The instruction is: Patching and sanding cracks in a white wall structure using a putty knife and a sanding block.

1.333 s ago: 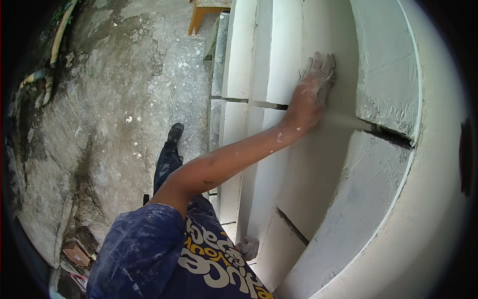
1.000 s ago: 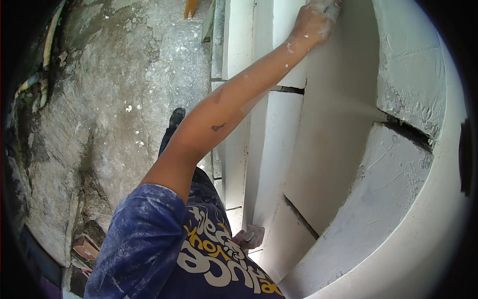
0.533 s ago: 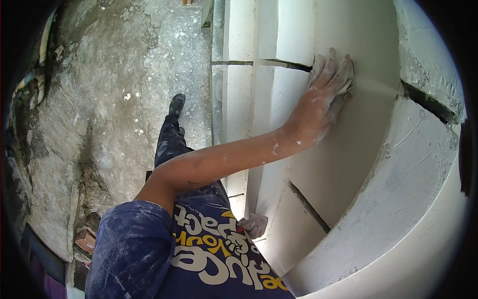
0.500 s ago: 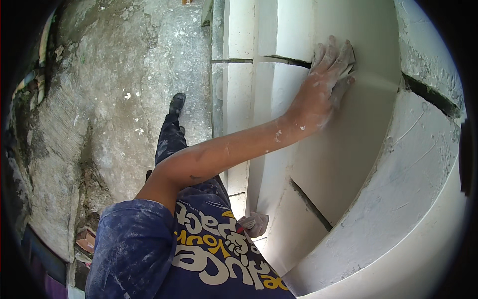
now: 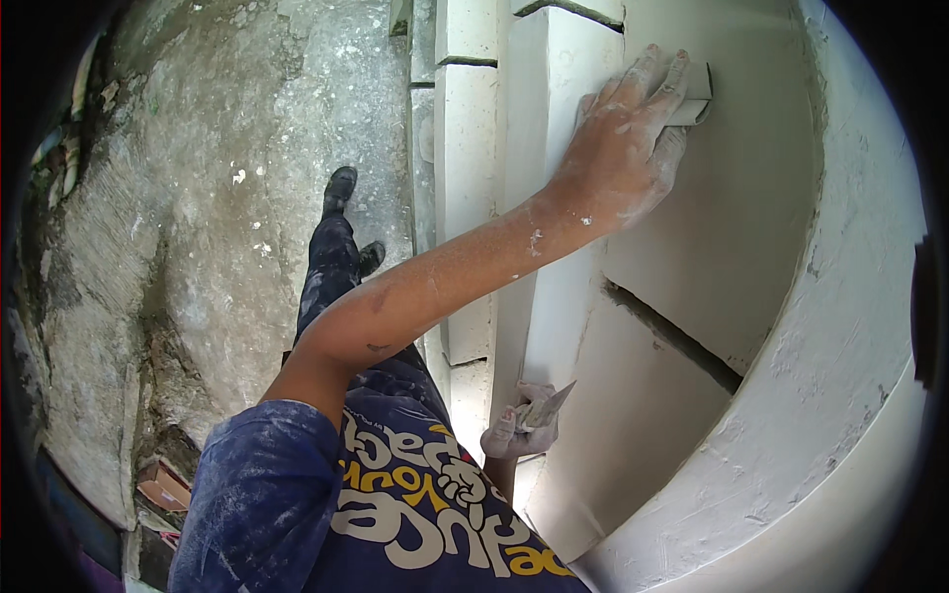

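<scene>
My left hand [image 5: 628, 133], coated in white dust, presses against the pale wall [image 5: 732, 217] at the upper right. Under its fingers is a folded piece of sandpaper [image 5: 700, 94], white-grey with a dark edge, its right end sticking out past the fingertips. Lower down, beside my shirt, my right hand [image 5: 509, 435] is also dusty and closed. It grips a thin grey pointed piece [image 5: 556, 403]; whether that is a blade or a folded sheet I cannot tell.
Stepped white ledges [image 5: 470, 198] with dark gaps run along the wall. A curved plastered band [image 5: 791, 395] borders it at the right. On the left lies a stained concrete floor [image 5: 237, 148], with a brown box [image 5: 164, 486] at its lower edge. My black shoe [image 5: 341, 183] stands on the floor.
My left hand has shifted up and slightly left on the wall, and more of the sandpaper shows. My right hand has come further into view, showing the pointed piece.
</scene>
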`<action>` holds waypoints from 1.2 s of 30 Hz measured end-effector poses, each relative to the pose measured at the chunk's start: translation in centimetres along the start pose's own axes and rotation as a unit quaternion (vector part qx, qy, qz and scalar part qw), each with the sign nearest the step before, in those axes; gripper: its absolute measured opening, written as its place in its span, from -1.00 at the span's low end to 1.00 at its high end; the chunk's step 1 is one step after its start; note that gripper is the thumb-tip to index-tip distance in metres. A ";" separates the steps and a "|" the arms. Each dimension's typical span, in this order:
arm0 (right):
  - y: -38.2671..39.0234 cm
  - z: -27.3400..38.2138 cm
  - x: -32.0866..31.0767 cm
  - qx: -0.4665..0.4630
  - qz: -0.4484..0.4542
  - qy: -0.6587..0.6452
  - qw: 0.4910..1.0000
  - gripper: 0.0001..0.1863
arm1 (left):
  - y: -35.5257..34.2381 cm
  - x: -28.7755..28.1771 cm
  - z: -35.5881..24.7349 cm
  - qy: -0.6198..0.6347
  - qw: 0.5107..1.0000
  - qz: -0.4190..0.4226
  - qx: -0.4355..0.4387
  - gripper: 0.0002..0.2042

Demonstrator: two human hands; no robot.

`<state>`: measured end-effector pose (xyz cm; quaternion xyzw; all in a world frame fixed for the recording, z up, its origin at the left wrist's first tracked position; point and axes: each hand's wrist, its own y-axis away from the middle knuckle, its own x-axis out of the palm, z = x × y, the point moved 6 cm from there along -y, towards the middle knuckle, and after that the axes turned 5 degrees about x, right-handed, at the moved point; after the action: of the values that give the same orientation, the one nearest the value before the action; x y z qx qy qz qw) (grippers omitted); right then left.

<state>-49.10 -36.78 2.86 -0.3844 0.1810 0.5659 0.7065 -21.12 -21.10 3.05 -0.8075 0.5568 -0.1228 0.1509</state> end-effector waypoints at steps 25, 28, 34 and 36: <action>9.0 -5.1 -8.0 0.113 -0.009 -0.019 0.993 -0.53 | 0.7 4.1 -1.1 0.147 0.981 -0.093 -0.090 -0.31; 8.8 -5.0 -7.9 0.116 -0.002 -0.028 0.993 -0.52 | 6.6 4.0 -2.9 0.127 0.989 -0.045 -0.068 -0.26; 8.6 -5.4 -8.3 0.090 -0.011 -0.051 0.995 -0.49 | 4.1 5.4 -2.4 0.073 0.992 -0.088 -0.047 -0.37; 8.2 -5.0 -7.7 0.075 -0.013 -0.049 0.996 -0.50 | -1.3 3.8 0.0 0.129 0.987 -0.090 -0.035 -0.41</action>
<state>-58.11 -45.11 2.19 -0.3047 0.1833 0.5597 0.7485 -18.68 -24.22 3.68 -0.8364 0.5007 -0.2198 0.0379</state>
